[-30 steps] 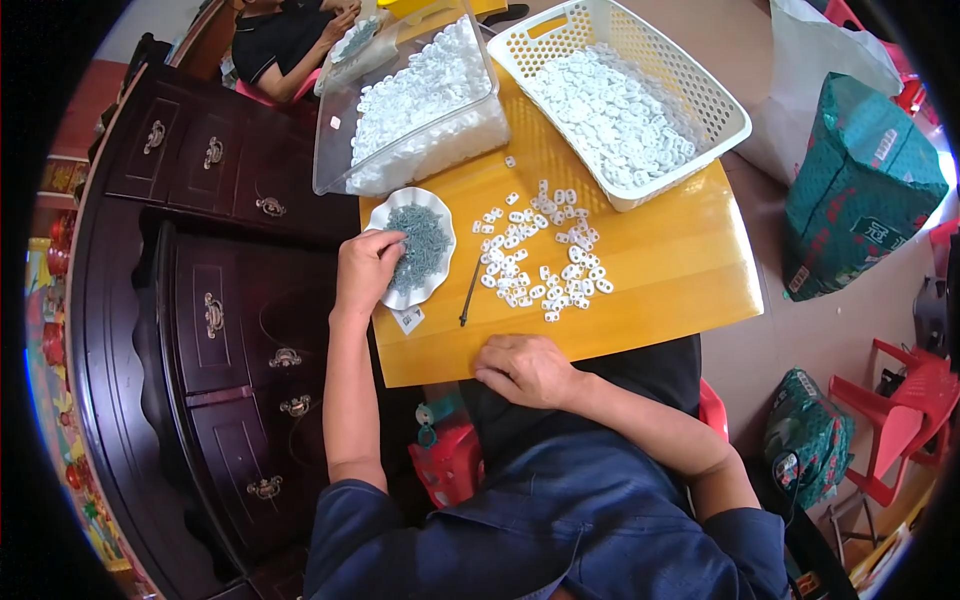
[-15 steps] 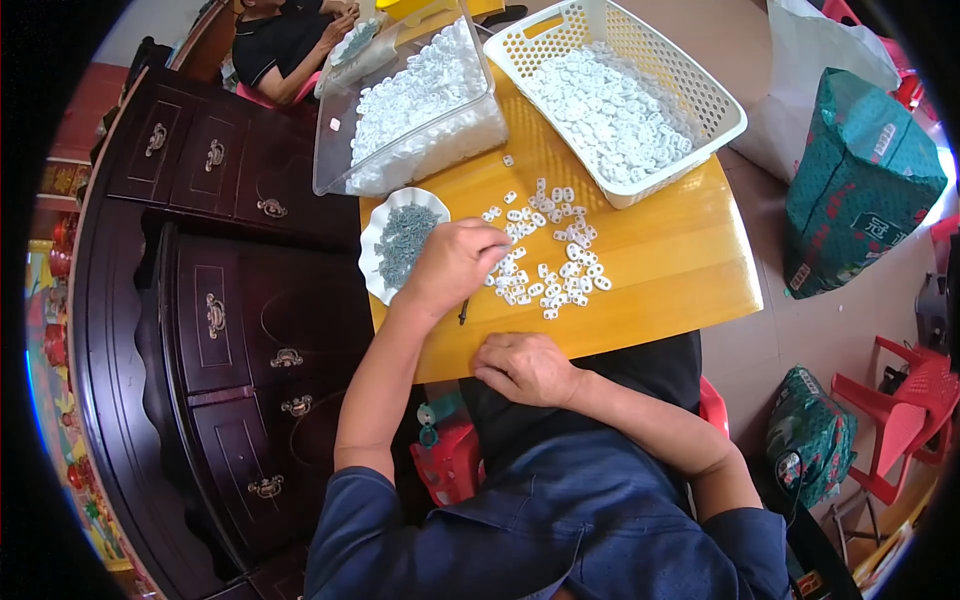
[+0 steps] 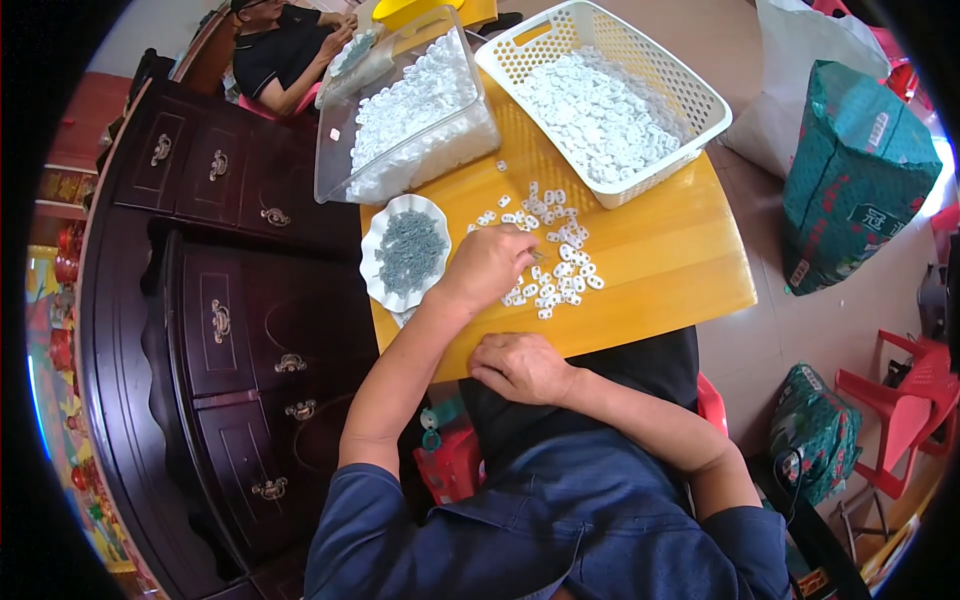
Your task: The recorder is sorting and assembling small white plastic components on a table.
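Yellow wood surface (image 3: 670,265): scalloped white dish (image 3: 371,250) of grey bits (image 3: 408,248) at left, white two-holed pieces (image 3: 564,268) scattered mid-surface. Left hand (image 3: 492,262) above the pieces, fingertips pinched on something tiny; right hand (image 3: 522,368) loosely curled at near edge, can't tell if it's holding anything.

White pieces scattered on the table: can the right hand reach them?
Probably yes: the right hand rests by the near edge of the table, and nothing seems to block the nearest white pieces, with the left hand to their left.
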